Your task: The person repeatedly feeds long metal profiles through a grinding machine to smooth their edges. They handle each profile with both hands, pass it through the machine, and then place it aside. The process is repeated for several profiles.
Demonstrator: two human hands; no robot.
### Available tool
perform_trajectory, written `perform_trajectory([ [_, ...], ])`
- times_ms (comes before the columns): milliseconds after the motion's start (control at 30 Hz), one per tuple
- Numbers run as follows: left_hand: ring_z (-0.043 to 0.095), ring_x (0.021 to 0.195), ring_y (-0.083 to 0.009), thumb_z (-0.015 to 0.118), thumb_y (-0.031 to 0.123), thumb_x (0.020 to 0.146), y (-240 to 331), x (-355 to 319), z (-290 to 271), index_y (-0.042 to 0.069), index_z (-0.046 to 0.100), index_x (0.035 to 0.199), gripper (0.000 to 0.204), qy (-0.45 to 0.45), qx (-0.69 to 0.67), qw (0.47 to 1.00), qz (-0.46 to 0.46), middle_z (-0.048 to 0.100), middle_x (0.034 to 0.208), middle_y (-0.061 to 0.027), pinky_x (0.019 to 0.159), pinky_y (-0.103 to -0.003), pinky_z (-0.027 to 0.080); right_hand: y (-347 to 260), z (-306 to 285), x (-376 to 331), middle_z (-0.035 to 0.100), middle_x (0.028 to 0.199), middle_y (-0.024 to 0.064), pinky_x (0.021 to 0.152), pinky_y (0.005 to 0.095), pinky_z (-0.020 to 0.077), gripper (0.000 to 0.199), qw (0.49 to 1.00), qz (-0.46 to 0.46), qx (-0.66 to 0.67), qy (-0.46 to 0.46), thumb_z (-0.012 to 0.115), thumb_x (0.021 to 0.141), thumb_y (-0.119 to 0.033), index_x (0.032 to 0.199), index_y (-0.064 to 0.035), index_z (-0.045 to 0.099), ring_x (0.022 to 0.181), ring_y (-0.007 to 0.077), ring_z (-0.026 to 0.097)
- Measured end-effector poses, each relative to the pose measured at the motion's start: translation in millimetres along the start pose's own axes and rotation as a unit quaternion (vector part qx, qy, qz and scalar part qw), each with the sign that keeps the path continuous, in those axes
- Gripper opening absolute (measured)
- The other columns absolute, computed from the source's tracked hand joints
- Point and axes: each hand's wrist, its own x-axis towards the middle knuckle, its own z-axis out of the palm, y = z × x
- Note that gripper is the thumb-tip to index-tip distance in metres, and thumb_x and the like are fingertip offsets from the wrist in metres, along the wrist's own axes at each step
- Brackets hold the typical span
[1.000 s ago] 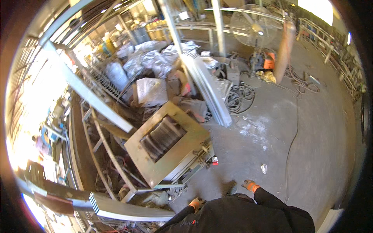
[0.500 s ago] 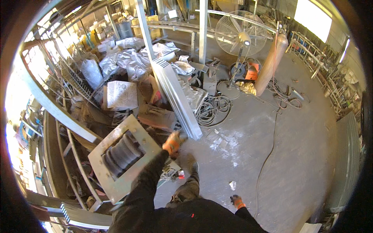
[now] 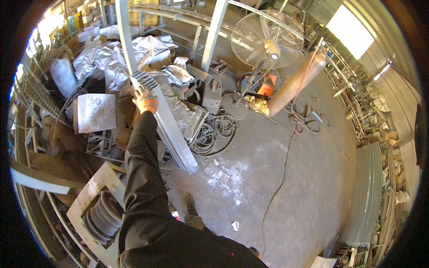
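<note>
My left hand (image 3: pixel 146 102), in a grey glove with an orange cuff, reaches forward to the upper end of a leaning stack of ribbed silver metal channels (image 3: pixel 172 127). Its fingers are stretched out and spread at the stack's left edge near the top, apparently touching it; no wrapped grip shows. The stack stands tilted, its lower end on the floor. Of my right hand (image 3: pixel 255 252) only a sliver of orange and dark glove peeks out past my dark clothing at the lower edge, so its fingers are hidden.
Crumpled silver sheeting (image 3: pixel 114 60) and a white box (image 3: pixel 96 112) are heaped left of the stack. Coiled cables (image 3: pixel 212 134) lie to its right. Further back are a large fan (image 3: pixel 268 40) and a leaning gas cylinder (image 3: pixel 297 82). A hose (image 3: pixel 283 174) crosses the floor. A framed roller (image 3: pixel 103 216) stands lower left.
My left hand has moved forward and up from near the stack's lower end to its upper end. My right hand has dropped mostly out of sight. The view has shifted to the right.
</note>
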Motion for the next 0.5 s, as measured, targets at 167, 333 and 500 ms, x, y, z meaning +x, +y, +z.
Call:
perform_trajectory([
  [167, 0.030, 0.173, -0.0373, 0.080, 0.056, 0.098, 14, 17, 18, 0.020, 0.047, 0.176, 0.092, -0.016, 0.044, 0.999, -0.003, 0.031, 0.189, -0.0122, 0.132, -0.071, 0.032, -27, -4, 57, 0.083, 0.119, 0.0189, 0.094, 0.0468, 0.0653, 0.046, 0.871, 0.377, 0.314, -0.028, 0.085, 0.102, -0.029, 0.143, -0.0124, 0.075, 0.103, 0.0369, 0.080],
  [333, 0.041, 0.165, -0.0437, 0.088, 0.048, 0.095, 14, -53, 29, 0.006, 0.046, 0.170, 0.096, 0.156, -0.110, 0.973, 0.133, 0.043, 0.180, -0.0216, 0.133, -0.064, 0.036, -47, -30, 116, 0.084, 0.120, 0.0161, 0.084, 0.0408, 0.0660, 0.059, 0.834, 0.435, 0.340, 0.018, 0.087, 0.103, -0.027, 0.150, 0.0012, 0.065, 0.099, 0.0257, 0.080],
  [500, 0.071, 0.114, -0.0521, 0.093, 0.027, 0.091, 28, -241, 18, 0.006, 0.060, 0.141, 0.064, 0.162, -0.410, 0.878, 0.188, 0.069, 0.128, -0.0253, 0.094, -0.056, 0.062, -25, -31, 188, 0.084, 0.125, 0.0174, 0.096, 0.0448, 0.0658, 0.068, 0.900, 0.316, 0.289, -0.082, 0.088, 0.102, -0.038, 0.152, 0.0009, 0.066, 0.109, 0.0313, 0.081],
])
